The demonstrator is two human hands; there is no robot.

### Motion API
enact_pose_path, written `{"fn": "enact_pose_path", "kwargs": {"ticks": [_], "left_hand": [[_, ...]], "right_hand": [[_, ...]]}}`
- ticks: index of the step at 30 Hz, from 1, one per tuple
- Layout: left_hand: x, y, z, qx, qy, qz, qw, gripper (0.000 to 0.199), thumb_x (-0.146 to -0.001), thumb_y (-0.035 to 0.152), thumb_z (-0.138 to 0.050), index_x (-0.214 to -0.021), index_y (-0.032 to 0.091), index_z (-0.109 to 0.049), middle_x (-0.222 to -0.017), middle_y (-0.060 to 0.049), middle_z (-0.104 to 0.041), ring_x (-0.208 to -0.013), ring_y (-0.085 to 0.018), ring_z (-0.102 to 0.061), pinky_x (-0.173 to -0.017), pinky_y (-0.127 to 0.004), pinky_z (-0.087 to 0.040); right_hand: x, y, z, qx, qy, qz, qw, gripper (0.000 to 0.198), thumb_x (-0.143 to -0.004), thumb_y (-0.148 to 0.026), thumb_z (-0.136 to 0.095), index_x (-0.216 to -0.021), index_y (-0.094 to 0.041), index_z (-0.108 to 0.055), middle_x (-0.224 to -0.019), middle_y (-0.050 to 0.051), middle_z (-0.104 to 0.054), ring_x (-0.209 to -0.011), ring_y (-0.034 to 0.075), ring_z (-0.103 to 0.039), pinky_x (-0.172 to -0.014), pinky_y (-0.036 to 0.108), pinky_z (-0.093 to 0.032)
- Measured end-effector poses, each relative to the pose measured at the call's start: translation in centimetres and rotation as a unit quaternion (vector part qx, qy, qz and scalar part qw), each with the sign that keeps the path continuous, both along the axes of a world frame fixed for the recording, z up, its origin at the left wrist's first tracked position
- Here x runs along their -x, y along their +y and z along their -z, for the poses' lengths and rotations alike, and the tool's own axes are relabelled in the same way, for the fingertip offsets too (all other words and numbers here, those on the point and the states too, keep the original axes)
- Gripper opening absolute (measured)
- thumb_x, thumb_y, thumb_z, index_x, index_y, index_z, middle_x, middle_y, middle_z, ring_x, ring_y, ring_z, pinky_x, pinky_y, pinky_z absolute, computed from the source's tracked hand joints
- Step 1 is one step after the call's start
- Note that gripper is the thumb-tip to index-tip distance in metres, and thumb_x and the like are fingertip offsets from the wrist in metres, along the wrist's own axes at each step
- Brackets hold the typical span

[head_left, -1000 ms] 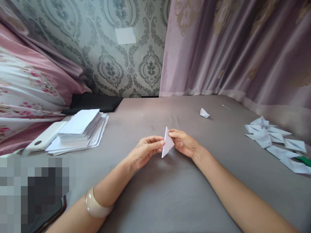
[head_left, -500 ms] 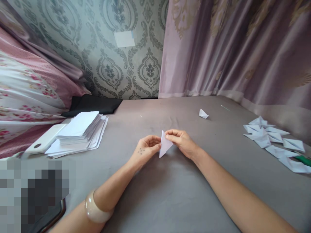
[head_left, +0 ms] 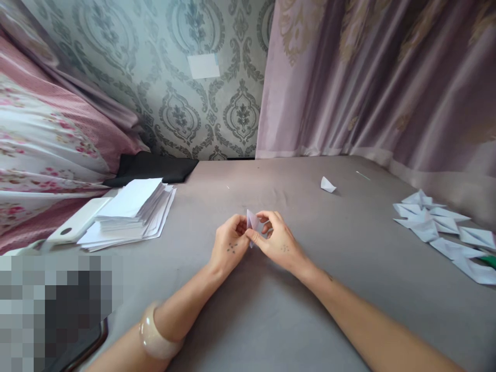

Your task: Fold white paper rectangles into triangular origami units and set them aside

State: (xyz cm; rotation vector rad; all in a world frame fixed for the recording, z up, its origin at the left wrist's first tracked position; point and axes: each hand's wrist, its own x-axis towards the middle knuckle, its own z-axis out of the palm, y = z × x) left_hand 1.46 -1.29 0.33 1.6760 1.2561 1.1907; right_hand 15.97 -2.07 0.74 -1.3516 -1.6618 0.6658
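Between my hands, above the grey cloth surface, is a small folded piece of white paper, standing upright with a pointed top. My left hand is closed on its left side, the fingers partly tucked behind it. From the right, my right hand grips the same paper, thumb across its lower front and fingers curled at its far side. Both hands cover much of the paper, so its full shape is hidden. A pale bangle circles my left forearm.
A stack of white paper lies at left beside a white flat object and black cloth. Several folded paper boats cluster at right, near a green object. One folded paper piece sits alone farther back.
My right hand has turned, bringing its thumb down across the paper's front near my left thumb. The paper has turned and is more covered. The whole view has shifted slightly.
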Motion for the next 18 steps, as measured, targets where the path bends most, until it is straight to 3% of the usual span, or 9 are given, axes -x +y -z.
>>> {"fn": "enact_pose_path", "kwargs": {"ticks": [6,11,16,18], "left_hand": [[-0.19,0.11,0.15,0.012,0.020,-0.021,1.000,0.008,-0.077,0.023,-0.056,-0.080,0.016,-0.060,-0.068,0.000,-0.061,-0.059,-0.010,-0.054,-0.057,-0.021,-0.041],[-0.03,0.41,0.64,0.035,-0.001,-0.021,0.999,0.010,-0.077,0.024,-0.058,-0.082,0.016,-0.061,-0.070,-0.001,-0.063,-0.060,-0.011,-0.056,-0.057,-0.021,-0.043],[-0.36,0.32,0.37,0.055,-0.018,-0.023,0.998,0.017,-0.075,0.019,-0.058,-0.091,0.016,-0.061,-0.083,-0.005,-0.067,-0.068,-0.013,-0.061,-0.063,-0.024,-0.046],[-0.48,0.33,0.30,0.087,-0.063,0.011,0.994,0.026,-0.073,0.018,-0.060,-0.099,0.015,-0.060,-0.093,-0.008,-0.068,-0.077,-0.016,-0.064,-0.067,-0.025,-0.048]], "right_hand": [[0.11,-0.40,-0.01,-0.022,-0.064,0.016,0.998,0.027,-0.084,-0.032,-0.053,-0.106,-0.016,-0.055,-0.074,0.003,-0.064,-0.062,0.015,-0.060,-0.064,0.028,-0.047],[0.09,-0.49,0.44,-0.029,-0.137,0.016,0.990,0.031,-0.085,-0.021,-0.046,-0.114,-0.015,-0.053,-0.074,0.005,-0.069,-0.066,0.019,-0.064,-0.066,0.030,-0.044],[0.32,-0.32,0.50,-0.015,-0.113,0.005,0.994,0.027,-0.086,-0.019,-0.043,-0.110,-0.017,-0.055,-0.071,0.003,-0.068,-0.062,0.017,-0.062,-0.060,0.027,-0.041],[0.38,-0.33,0.43,-0.017,-0.095,-0.001,0.995,0.026,-0.086,-0.019,-0.043,-0.110,-0.018,-0.055,-0.071,0.002,-0.068,-0.061,0.016,-0.062,-0.060,0.026,-0.041]]}}
